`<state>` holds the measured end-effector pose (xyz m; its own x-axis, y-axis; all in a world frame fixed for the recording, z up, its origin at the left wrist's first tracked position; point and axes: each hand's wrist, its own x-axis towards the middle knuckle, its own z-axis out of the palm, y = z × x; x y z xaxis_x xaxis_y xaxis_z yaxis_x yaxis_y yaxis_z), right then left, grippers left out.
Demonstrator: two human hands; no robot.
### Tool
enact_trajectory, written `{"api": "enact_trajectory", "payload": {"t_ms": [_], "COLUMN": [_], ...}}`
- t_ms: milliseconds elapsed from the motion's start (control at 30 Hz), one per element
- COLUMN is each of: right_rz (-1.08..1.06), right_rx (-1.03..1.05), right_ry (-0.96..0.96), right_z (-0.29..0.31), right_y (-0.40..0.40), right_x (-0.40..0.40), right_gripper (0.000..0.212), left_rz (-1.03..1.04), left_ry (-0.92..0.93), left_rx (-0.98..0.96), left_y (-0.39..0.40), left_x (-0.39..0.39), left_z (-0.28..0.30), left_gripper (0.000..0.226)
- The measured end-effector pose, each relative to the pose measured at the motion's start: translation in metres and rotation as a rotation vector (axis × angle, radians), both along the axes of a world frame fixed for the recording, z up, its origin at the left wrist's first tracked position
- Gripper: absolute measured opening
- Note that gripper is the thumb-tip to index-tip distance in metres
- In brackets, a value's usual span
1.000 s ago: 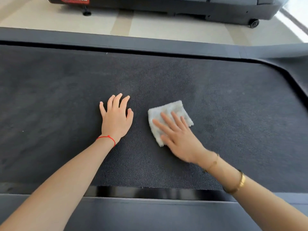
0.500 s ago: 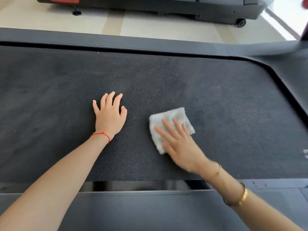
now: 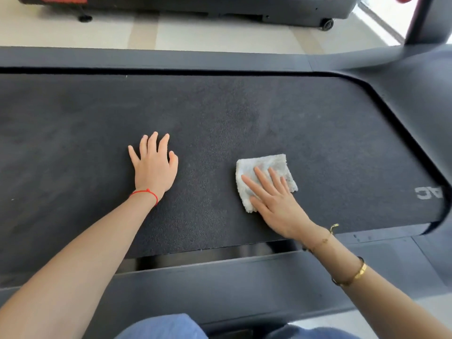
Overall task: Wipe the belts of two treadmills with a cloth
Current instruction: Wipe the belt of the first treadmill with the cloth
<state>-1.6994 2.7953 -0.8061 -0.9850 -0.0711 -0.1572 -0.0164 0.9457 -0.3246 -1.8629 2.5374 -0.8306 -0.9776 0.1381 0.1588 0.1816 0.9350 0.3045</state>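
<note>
While both palms lie on the dark treadmill belt (image 3: 244,113), the head view reads thus:
Left hand: the left hand (image 3: 154,167) rests flat on the belt, fingers (image 3: 151,143) straight and slightly spread, holding nothing; a red string (image 3: 144,192) circles the wrist.
Right hand: the right hand (image 3: 276,204) presses flat on the cloth, fingers (image 3: 263,178) straight and a little apart; gold bracelets (image 3: 352,277) sit on the forearm.
Cloth: the white cloth (image 3: 266,167), folded, lies on the belt right of the left hand, apart from it.
Second treadmill: another treadmill (image 3: 220,6) stands beyond, across pale floor (image 3: 220,35).
Legs: blue trousers (image 3: 161,326) show at the bottom edge.
</note>
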Motion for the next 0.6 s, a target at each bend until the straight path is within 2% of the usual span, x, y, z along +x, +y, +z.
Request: {"api": "enact_trajectory", "payload": {"t_ms": [100, 200, 333, 400, 467, 533, 600], "right_rz": [0.185, 0.231, 0.117, -0.057, -0.206, -0.205, -0.08], "right_rx": [0.002, -0.011, 0.083, 0.105, 0.038, 0.027, 0.036], "right_ry": [0.019, 0.005, 0.011, -0.015, -0.043, -0.022, 0.033], "right_z": [0.0, 0.004, 0.002, 0.007, 0.012, 0.008, 0.0], "right_y": [-0.022, -0.019, 0.024, 0.053, 0.069, 0.067, 0.058], "right_x": [0.048, 0.061, 0.014, -0.027, -0.063, -0.079, -0.07], "right_gripper": [0.051, 0.05, 0.052, 0.052, 0.05, 0.05, 0.05], "left_rz": [-0.028, -0.089, -0.104, -0.123, -0.115, -0.083, -0.062], "left_ry": [-0.005, 0.005, 0.001, -0.001, -0.023, -0.04, -0.051], "left_rx": [-0.01, -0.014, 0.038, 0.039, 0.058, 0.082, 0.081], "left_y": [0.002, 0.009, 0.035, 0.054, 0.073, 0.091, 0.105], "left_x": [0.0, -0.005, -0.008, -0.006, -0.005, -0.005, -0.005], "left_z": [0.004, 0.009, 0.018, 0.019, 0.017, 0.012, 0.008], "left_gripper": [0.047, 0.047, 0.049, 0.05, 0.051, 0.051, 0.052]}}
